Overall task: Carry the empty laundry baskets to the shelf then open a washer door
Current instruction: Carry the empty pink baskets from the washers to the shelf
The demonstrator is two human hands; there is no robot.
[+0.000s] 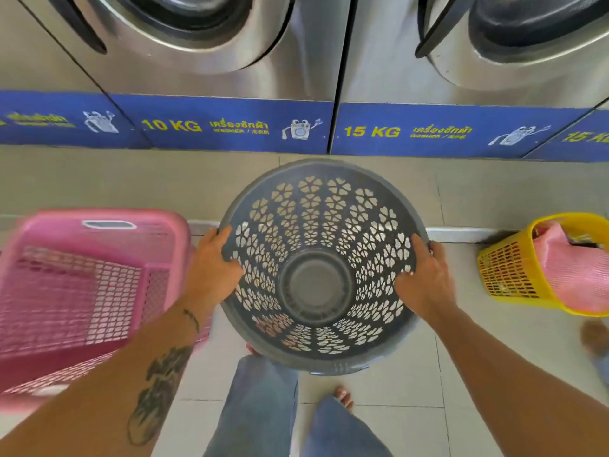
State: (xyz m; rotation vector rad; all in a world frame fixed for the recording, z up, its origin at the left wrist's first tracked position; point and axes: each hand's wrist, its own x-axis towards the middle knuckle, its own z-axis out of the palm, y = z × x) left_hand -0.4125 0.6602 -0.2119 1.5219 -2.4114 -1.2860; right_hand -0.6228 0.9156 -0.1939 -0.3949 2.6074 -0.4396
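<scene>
Pink basket at 9 o'clock motion-blurred, cut by left edge. Both washer doors cropped at 12. Yellow basket cut at 3; contents unclear.

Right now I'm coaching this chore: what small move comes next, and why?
Probably lift the grey basket clear and turn away toward the shelf. Both the left hand and right hand already grip its rim, and it is empty. No shelf is in view here.

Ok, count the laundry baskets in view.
3: a grey round basket held in both hands at centre, a pink basket at left, a yellow basket with pink cloth at right. Others may lie outside the frame.
</scene>
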